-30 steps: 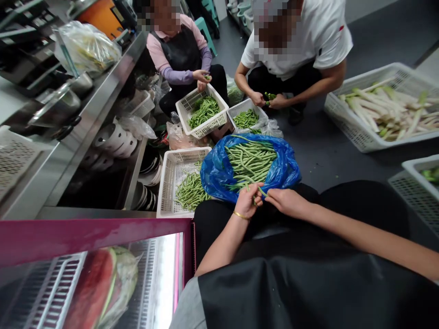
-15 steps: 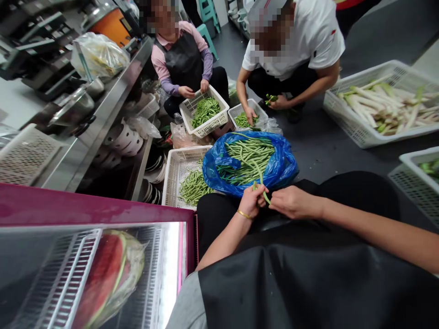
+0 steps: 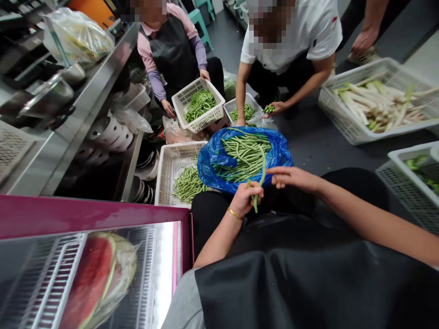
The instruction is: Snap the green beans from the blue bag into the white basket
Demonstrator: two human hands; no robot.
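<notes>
My left hand (image 3: 244, 199) is closed around a long green bean (image 3: 264, 165) and at least one shorter piece. The long bean curves upward out of the grip, over the blue plastic bag (image 3: 283, 153). My right hand (image 3: 295, 178) is just right of that bean, index finger stretched out and other fingers partly bent, with nothing visible in it. Whether its fingertips touch the bean I cannot tell. Many whole green beans (image 3: 242, 153) fill the bag. Left of the bag, a white basket (image 3: 167, 173) contains shorter bean pieces (image 3: 188, 185).
Two people crouch opposite, by a basket of green pods (image 3: 200, 106) and a smaller basket (image 3: 226, 108). A crate of pale stalks (image 3: 380, 107) and another crate (image 3: 394, 157) stand right. A fridge with cut watermelon (image 3: 91, 274) borders my left; a steel counter (image 3: 80, 105) lies beyond.
My right hand has let go of the bean and opened. The bean in my left hand now points upward. Across from me, one person's hand has shifted down the basket's side; another person's arm appears top right.
</notes>
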